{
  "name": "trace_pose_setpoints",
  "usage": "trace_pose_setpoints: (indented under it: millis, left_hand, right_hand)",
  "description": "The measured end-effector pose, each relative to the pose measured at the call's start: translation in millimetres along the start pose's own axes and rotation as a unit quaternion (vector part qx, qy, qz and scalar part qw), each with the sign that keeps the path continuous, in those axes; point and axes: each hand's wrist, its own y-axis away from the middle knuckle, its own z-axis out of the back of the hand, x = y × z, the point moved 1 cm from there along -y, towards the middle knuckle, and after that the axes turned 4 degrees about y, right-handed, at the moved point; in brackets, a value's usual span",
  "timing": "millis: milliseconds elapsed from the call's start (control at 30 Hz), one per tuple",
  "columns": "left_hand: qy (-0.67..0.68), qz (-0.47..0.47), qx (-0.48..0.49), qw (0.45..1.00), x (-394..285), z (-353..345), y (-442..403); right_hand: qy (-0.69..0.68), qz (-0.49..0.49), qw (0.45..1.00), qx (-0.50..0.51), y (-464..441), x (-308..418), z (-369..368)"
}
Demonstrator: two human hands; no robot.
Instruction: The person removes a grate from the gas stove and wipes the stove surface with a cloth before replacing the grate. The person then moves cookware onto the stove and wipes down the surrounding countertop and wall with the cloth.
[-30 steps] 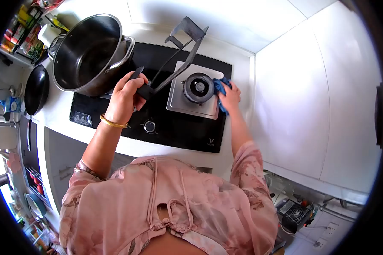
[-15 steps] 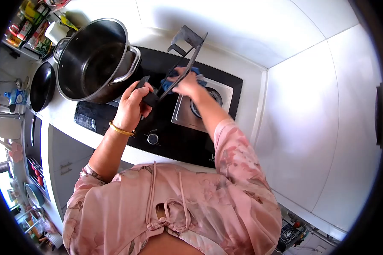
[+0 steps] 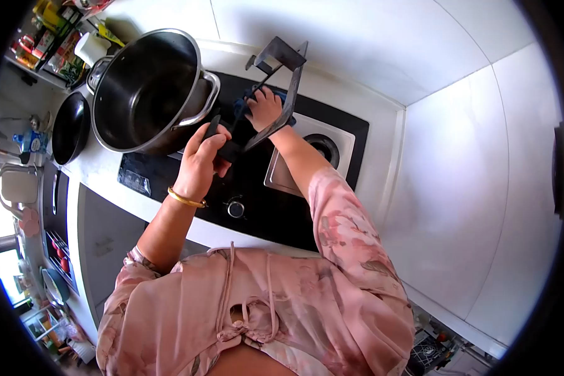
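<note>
My left hand point(image 3: 202, 156) is closed on one corner of a dark metal pot stand point(image 3: 276, 125), tilted up above the black gas stove point(image 3: 276, 210). Behind the stand's bars, my right hand point(image 3: 266, 109) presses on a blue cloth point(image 3: 243, 106) against the stove top, left of the steel burner pan point(image 3: 288, 172). The fingers of that hand curl over the cloth. A round burner point(image 3: 324, 147) shows in the pan, partly covered by my right forearm. Below my hands is a control knob point(image 3: 235, 209).
A large steel pot point(image 3: 145, 94) stands on the stove's left side, one handle close to my left hand. Beyond it are a black frying pan point(image 3: 71, 128) and a rack of bottles point(image 3: 47, 41). A white tiled wall point(image 3: 451, 175) bounds the right side.
My right hand has moved left and slightly up with the cloth, away from the burner pan. The left hand still holds the pot stand up. The whole view has shifted slightly.
</note>
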Motion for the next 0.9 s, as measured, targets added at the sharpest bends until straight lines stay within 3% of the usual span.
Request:
trace_pose_setpoints:
  millis: [233, 300, 433, 667, 767, 867, 900]
  left_hand:
    - [0.03, -0.003, -0.011, 0.999, -12, 7, 5]
    - [0.031, 0.005, -0.026, 0.999, -12, 6, 8]
    - [0.02, 0.02, -0.042, 0.999, -11, 5, 12]
    - [0.04, 0.02, -0.002, 0.999, -7, 13, 21]
    - [0.035, 0.018, 0.009, 0.999, -8, 15, 26]
    - [0.038, 0.02, 0.006, 0.999, -3, 11, 29]
    - [0.042, 0.022, 0.009, 0.999, 1, 10, 26]
  right_hand:
    - [0.017, -0.117, 0.992, 0.05, -8, -37, 13]
    - [0.067, -0.159, 0.978, 0.118, -1, -62, 26]
    - [0.017, -0.287, 0.937, 0.2, 32, -112, 66]
    - [0.021, -0.493, 0.859, 0.14, 120, -190, 84]
    - [0.022, -0.549, 0.817, 0.176, 98, -167, 90]
    - [-0.018, -0.357, 0.899, 0.253, 77, -144, 75]
    - [-0.05, -0.345, 0.896, 0.277, 65, -130, 67]
